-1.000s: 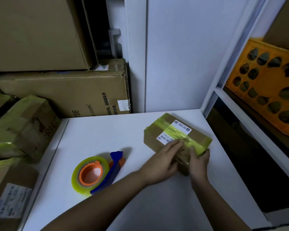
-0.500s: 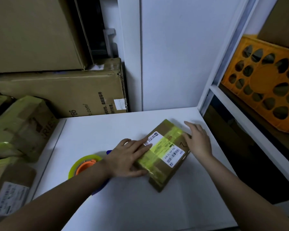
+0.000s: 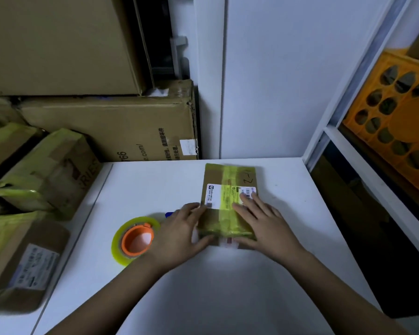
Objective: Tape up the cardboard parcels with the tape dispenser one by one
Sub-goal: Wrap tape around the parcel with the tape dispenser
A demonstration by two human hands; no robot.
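Observation:
A small cardboard parcel (image 3: 230, 180) with a white shipping label and a strip of yellow tape down its middle lies flat on the white table (image 3: 228, 286). My left hand (image 3: 182, 233) holds its near left edge, fingers on top and thumb at the near side. My right hand (image 3: 264, 226) presses flat on its near right part, fingers straight over the tape and label. The tape dispenser (image 3: 134, 239), an orange core in a yellow roll with a blue handle, lies on the table just left of my left hand, partly hidden by it.
Several taped parcels (image 3: 44, 170) are piled at the left beside the table. Large cardboard boxes (image 3: 111, 126) stand behind at the left. A white wall panel rises at the back. An orange crate (image 3: 397, 122) sits on a shelf at the right.
The parcel has been turned from a diagonal lie to square with the table edge. My right hand came from its far right corner onto its near top; my left hand stayed on its left edge.

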